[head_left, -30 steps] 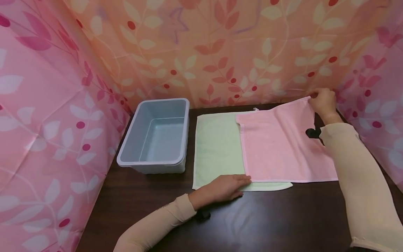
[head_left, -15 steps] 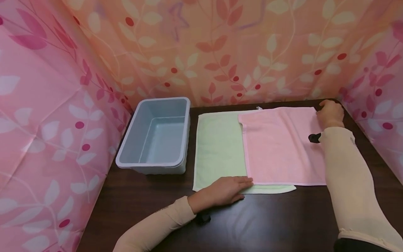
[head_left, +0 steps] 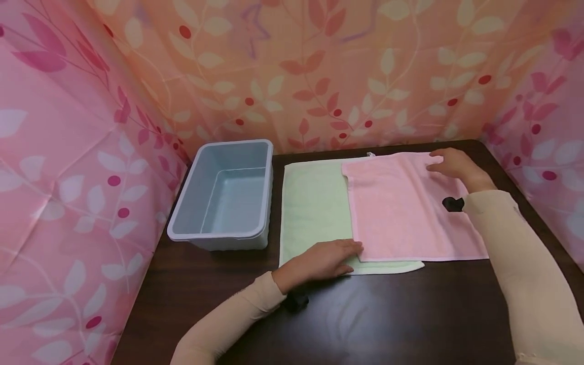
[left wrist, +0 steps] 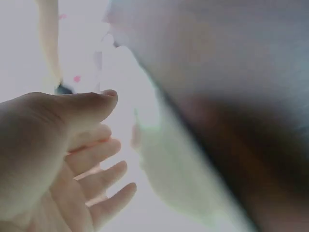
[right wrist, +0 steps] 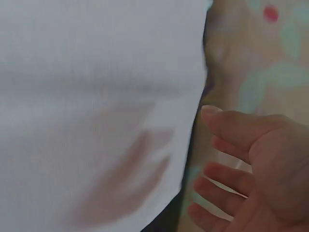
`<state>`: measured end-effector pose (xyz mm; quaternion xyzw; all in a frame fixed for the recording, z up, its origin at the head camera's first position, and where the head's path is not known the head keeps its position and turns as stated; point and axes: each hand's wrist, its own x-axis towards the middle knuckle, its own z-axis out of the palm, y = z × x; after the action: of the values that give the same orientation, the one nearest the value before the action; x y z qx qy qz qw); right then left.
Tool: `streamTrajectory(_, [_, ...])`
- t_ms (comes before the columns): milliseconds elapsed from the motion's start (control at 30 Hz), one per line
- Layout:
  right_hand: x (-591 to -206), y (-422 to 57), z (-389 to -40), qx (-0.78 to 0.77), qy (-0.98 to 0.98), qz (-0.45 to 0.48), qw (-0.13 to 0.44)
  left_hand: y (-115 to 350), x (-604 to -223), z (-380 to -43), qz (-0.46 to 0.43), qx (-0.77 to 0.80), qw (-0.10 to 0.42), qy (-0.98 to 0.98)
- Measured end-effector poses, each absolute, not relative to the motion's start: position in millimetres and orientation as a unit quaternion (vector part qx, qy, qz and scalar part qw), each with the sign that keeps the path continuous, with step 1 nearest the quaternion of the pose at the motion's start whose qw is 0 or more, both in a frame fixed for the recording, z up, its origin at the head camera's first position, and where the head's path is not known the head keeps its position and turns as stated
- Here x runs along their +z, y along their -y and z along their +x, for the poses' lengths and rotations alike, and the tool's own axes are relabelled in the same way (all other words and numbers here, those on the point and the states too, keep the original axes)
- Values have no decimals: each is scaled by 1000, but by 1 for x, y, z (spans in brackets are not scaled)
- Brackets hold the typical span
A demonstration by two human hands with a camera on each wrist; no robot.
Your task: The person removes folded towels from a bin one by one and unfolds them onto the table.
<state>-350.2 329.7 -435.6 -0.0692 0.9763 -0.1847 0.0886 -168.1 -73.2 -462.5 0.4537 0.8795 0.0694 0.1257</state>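
A pink towel (head_left: pixel 397 213) lies spread out, overlapping the right part of a pale green towel (head_left: pixel 315 208). My left hand (head_left: pixel 321 261) rests with extended fingers at the pink towel's near left corner, over the green one. In the left wrist view the fingers (left wrist: pixel 104 183) of that hand are loosely spread. My right hand (head_left: pixel 461 165) is over the pink towel's far right corner, thumb and fingers apart. From the right wrist, the same hand (right wrist: pixel 260 159) shows nothing in its grasp beside the towel's edge (right wrist: pixel 186 159), and its shadow falls on the cloth.
Left of the towels stands a light blue-grey plastic tub (head_left: pixel 237 195) with nothing inside. Everything sits on a dark brown table (head_left: pixel 388 319). Leaf-patterned curtains (head_left: pixel 292 76) enclose the back and both sides. A black wrist camera (head_left: pixel 453 204) juts from the right sleeve.
The pink towel's far right corner, held raised by my right hand at first, has come down flat. That hand has let go and shifted leftward over the edge. My left hand stays put.
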Motion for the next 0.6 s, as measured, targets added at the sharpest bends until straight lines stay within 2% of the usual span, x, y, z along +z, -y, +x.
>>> streamTrajectory(167, [-426, -294, -323, -186, -967, -138, 103, 66, -449, -209, 371, 58, 136, -917])
streamTrajectory(367, [-432, -271, -268, -180, -966, -129, 132, 58, -442, -272, 258, 82, 155, -950])
streamTrajectory(600, [-455, -276, -235, -166, -977, -97, 89, 60, -445, -325, 206, 119, 150, -960])
